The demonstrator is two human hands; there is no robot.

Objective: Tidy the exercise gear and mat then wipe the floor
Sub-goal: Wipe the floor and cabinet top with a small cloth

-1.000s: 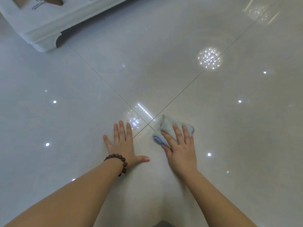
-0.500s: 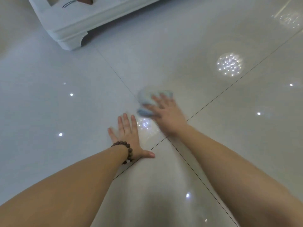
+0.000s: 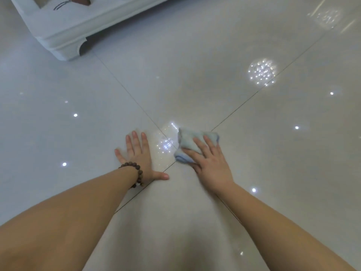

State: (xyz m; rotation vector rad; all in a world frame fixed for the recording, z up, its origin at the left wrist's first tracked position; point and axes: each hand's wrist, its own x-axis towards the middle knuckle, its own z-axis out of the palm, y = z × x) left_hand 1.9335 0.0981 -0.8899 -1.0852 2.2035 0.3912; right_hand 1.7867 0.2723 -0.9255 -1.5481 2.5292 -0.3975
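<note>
A light blue cloth [image 3: 188, 141] lies bunched on the glossy pale tiled floor [image 3: 214, 90], just right of where the tile seams cross. My right hand [image 3: 211, 163] presses down on the cloth, fingers spread over its near half. My left hand [image 3: 139, 155] rests flat on the floor to the left of the cloth, fingers apart, holding nothing; a dark bead bracelet circles its wrist. No exercise gear or mat is in view.
A white piece of furniture [image 3: 64, 36] with a curved foot stands at the top left, raised slightly off the floor. Ceiling lights reflect as bright spots across the tiles.
My right hand has pulled the cloth back toward me, from the far tile to the seam crossing. My left hand has stayed planted on the floor.
</note>
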